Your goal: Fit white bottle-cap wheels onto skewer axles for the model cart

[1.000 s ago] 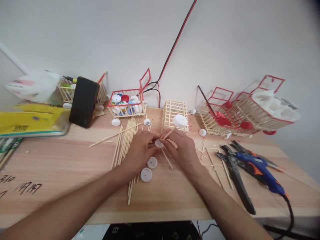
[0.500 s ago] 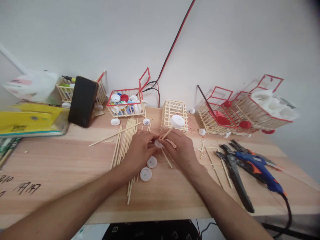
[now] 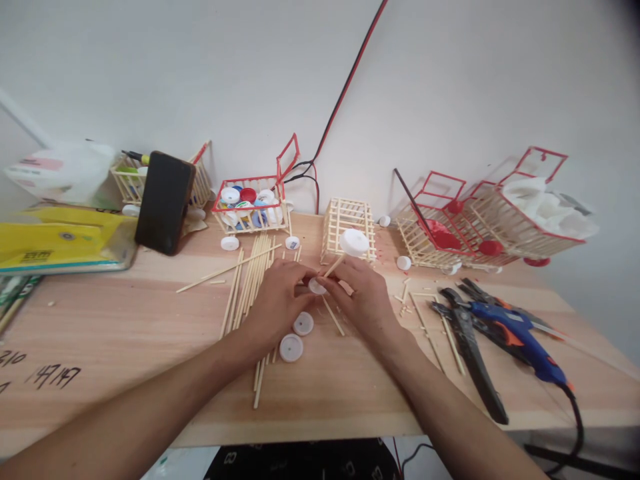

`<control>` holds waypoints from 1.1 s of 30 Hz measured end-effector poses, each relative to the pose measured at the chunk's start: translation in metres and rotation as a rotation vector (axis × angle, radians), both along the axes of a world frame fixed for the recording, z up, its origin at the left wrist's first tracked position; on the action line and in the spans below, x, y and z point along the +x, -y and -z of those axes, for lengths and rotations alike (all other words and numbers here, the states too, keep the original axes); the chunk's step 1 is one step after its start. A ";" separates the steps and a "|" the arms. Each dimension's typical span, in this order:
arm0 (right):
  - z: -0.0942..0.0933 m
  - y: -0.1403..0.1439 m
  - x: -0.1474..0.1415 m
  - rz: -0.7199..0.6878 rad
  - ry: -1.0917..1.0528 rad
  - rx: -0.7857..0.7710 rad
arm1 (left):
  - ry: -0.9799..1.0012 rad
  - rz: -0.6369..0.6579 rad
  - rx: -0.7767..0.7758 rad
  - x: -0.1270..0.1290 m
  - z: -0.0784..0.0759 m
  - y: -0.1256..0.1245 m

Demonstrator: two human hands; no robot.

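My left hand [image 3: 277,299] and my right hand [image 3: 363,296] meet at the middle of the wooden table [image 3: 125,333]. Both pinch a small white bottle cap [image 3: 316,286] between their fingertips. My right hand also holds a wooden stick [image 3: 334,266] with a second white cap [image 3: 354,243] on its far end. Two more white caps [image 3: 297,337] lie on the table just below my left hand. A bundle of wooden sticks [image 3: 247,283] lies under and left of my left hand.
A bare stick cage [image 3: 349,228] stands behind the hands. Red-framed stick carts [image 3: 253,200] [image 3: 440,230] [image 3: 530,213] line the wall. A blue glue gun [image 3: 517,337] and black pliers [image 3: 470,350] lie at the right. A dark phone [image 3: 165,202] and yellow packet [image 3: 60,243] sit left.
The stick with the cap on its end has tipped slightly lower and to the left. Both hands stay together on the small cap.
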State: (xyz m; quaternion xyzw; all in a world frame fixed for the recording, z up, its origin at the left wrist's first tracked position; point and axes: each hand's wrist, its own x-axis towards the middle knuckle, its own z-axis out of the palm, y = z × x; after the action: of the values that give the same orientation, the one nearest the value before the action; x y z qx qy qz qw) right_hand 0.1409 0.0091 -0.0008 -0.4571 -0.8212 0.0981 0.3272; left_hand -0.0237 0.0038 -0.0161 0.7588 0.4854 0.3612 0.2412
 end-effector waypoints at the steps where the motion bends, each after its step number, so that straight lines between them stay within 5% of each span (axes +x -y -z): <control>1: 0.000 0.000 0.000 -0.003 0.000 -0.002 | -0.004 -0.004 0.005 0.000 0.000 0.000; 33: 0.005 0.000 0.001 0.014 -0.067 -0.061 | 0.011 0.001 0.006 0.001 0.002 0.000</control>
State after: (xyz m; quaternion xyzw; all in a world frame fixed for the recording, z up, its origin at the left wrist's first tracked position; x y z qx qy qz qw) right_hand 0.1421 0.0087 -0.0062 -0.4691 -0.8031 0.1362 0.3412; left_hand -0.0229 0.0037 -0.0177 0.7579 0.4826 0.3667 0.2415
